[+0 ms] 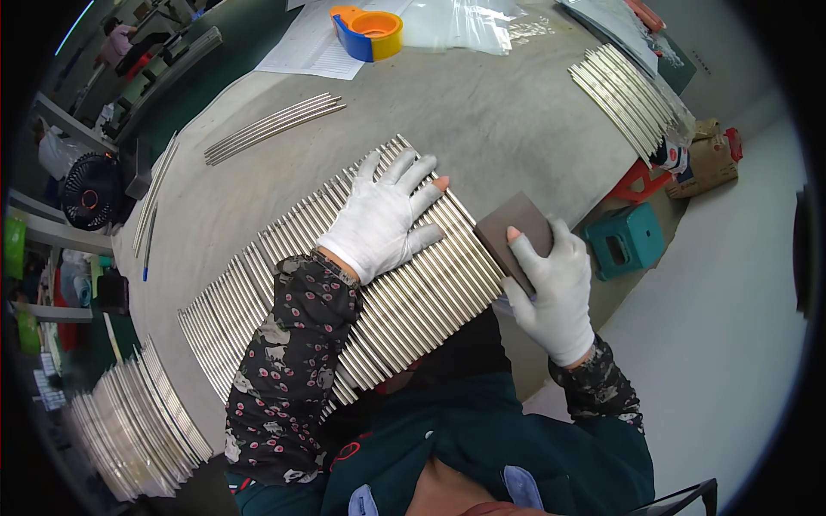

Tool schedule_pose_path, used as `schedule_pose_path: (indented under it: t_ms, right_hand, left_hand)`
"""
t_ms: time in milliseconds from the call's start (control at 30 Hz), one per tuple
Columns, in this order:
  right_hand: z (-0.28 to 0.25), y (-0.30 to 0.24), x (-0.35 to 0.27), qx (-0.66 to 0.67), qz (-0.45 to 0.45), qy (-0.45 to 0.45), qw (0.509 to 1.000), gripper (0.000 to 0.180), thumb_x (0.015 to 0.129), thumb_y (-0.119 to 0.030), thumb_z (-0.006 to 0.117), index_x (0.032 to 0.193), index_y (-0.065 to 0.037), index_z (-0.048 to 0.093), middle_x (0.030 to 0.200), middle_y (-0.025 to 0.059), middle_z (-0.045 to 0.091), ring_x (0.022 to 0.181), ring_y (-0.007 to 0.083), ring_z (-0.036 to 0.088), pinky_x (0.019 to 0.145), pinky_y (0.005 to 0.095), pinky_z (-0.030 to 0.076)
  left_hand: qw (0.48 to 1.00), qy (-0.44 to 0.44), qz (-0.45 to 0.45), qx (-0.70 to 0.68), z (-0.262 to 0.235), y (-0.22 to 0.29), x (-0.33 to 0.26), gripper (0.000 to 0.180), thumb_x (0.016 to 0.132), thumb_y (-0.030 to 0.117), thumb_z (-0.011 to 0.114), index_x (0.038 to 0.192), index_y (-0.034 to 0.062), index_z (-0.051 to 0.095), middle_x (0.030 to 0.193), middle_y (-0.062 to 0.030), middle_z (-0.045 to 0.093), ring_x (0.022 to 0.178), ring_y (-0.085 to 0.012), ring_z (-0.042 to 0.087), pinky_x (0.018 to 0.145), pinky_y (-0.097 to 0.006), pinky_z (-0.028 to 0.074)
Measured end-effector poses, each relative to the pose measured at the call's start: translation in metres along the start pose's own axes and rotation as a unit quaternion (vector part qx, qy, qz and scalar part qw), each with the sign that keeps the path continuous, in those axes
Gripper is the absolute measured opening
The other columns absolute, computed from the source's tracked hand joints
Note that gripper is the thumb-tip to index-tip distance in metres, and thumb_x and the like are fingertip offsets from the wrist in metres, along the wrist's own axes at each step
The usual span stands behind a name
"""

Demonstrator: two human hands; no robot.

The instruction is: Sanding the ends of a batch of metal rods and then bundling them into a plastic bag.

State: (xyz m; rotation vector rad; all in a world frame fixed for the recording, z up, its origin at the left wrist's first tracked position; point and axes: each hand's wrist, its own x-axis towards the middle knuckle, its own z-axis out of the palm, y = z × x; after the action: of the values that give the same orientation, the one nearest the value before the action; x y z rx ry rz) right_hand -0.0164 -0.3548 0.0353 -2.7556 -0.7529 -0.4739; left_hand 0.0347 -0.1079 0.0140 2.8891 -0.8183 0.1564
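A long row of slim shiny metal rods (439,292) lies side by side along the table's near edge. My left hand (379,219), in a white glove with a bare fingertip showing, rests flat on the rods with its fingers spread. In my gloved right hand (557,297) is a brown rectangular block (519,225) that looks like a sanding sponge. Thumb and fingers grip it, and its left edge is against or very close to the ends of the rods at the row's right side. The fingers beneath the block are partly hidden.
Loose rods (275,127) lie farther back on the grey table (482,120). Another rod stack (624,99) sits at the far right, and bundled rods (142,421) at the lower left. A tape dispenser (368,34) rests on papers. Beyond the right edge stands a teal stool (626,241).
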Motion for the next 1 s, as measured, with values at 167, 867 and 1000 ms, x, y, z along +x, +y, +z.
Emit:
schedule_pose_path:
  t_ms: [167,867,1000]
  right_hand:
    - [0.016,-0.008,0.025,0.019,0.006,0.013,1.000,0.055,0.067,-0.018,0.070,0.120,-0.014,0.057,0.121,0.0246,0.044,0.099,0.0366,0.048,0.082,0.0434,0.041]
    - [-0.018,0.017,-0.024,0.048,0.066,0.052,0.995,0.051,0.062,-0.014,0.070,0.112,-0.012,0.061,0.121,0.0228,0.048,0.103,0.0363,0.048,0.088,0.0417,0.040]
    - [0.007,0.006,0.004,0.045,0.037,0.044,0.997,0.049,0.066,-0.018,0.069,0.113,-0.013,0.062,0.117,0.0249,0.048,0.095,0.0358,0.052,0.078,0.0425,0.043]
  left_hand:
    - [1.000,-0.001,0.004,-0.006,-0.001,0.003,0.001,0.060,0.088,0.049,0.049,0.134,0.0118,0.045,0.142,-0.0141,0.037,0.135,-0.0342,0.029,0.110,-0.054,0.020]
    - [0.999,-0.031,0.011,0.025,-0.003,0.002,0.010,0.059,0.089,0.046,0.049,0.136,0.0121,0.041,0.144,-0.0151,0.035,0.135,-0.0351,0.028,0.110,-0.055,0.019]
    - [0.999,-0.026,0.013,0.021,-0.001,0.001,0.013,0.060,0.089,0.047,0.048,0.136,0.0118,0.041,0.143,-0.0154,0.035,0.135,-0.0353,0.028,0.109,-0.056,0.020]
